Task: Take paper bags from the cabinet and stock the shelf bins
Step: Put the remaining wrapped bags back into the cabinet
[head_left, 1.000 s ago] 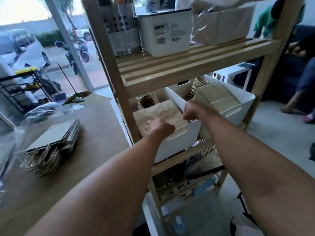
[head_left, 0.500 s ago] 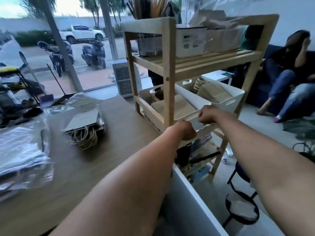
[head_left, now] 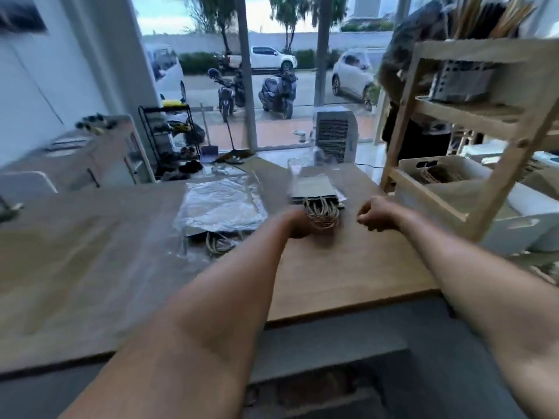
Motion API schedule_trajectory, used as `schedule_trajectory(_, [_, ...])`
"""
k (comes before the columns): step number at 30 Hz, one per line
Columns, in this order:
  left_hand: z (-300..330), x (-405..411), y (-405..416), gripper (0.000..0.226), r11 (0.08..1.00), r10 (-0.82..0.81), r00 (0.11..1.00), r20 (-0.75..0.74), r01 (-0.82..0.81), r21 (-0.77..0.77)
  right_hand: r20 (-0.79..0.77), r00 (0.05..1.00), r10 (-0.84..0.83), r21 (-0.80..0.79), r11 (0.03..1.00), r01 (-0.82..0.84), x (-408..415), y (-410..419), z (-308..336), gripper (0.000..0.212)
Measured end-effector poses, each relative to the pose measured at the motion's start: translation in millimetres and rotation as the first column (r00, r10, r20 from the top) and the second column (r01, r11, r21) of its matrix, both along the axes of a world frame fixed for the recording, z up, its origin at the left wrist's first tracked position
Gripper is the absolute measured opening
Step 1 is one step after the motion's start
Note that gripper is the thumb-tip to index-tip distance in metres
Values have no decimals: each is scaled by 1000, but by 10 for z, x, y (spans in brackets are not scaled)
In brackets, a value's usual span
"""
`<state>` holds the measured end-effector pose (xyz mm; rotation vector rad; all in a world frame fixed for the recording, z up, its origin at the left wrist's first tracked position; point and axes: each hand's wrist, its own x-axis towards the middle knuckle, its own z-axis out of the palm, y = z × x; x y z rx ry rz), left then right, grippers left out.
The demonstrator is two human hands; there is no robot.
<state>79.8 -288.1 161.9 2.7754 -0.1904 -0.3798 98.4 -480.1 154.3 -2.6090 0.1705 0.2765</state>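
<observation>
A stack of brown paper bags (head_left: 316, 189) with twine handles lies in torn clear wrap on the wooden table (head_left: 348, 267). My left hand (head_left: 298, 223) is right beside the handles, its fingers hidden behind the back of the hand. To the right of the stack hovers my right hand (head_left: 375, 216), fingers curled with nothing in them. A second pack of bags (head_left: 222, 207) lies under plastic to the left. On the wooden shelf (head_left: 502, 192) at the right, a white bin (head_left: 520, 228) holds paper bags (head_left: 435, 173).
A metal caddy (head_left: 462, 81) stands on the upper shelf board. Behind the table are a grey air cooler (head_left: 334, 139), a black shoe rack (head_left: 169, 140) and a low cabinet (head_left: 90, 158) at the left. Glass panes show parked vehicles outside.
Both hands have left the white bin on the shelf and swung left over the table. The view has turned left with them, toward the stack of bags.
</observation>
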Motion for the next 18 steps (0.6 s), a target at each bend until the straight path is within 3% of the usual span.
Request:
schedule_trajectory(4, [46,119,845,46,980,198,968,152,-193,-41,128,988,91,59,993,-99,240,855,51,16])
schedule_trajectory(8, [-21,307,1577,47,924,379,907,184,-380,-29,69,989,134,269,952,-148,567,1533,-40,13])
schedule_trajectory(10, [-92,429,1868,49,888,455,872,180,-459,-19,20,989,144,297,944,-143,753,1774,-137,12])
schedule_trajectory(13, [-231,672,2182,51,836,545,827,135,-548,-22,-28,993,116,279,955,-104,1072,2039,-325,37])
schedule_trajectory(18, [-451,1121,2458,52,720,669,738,-84,-672,-170,-128,992,12,324,946,30,1621,2274,-503,71])
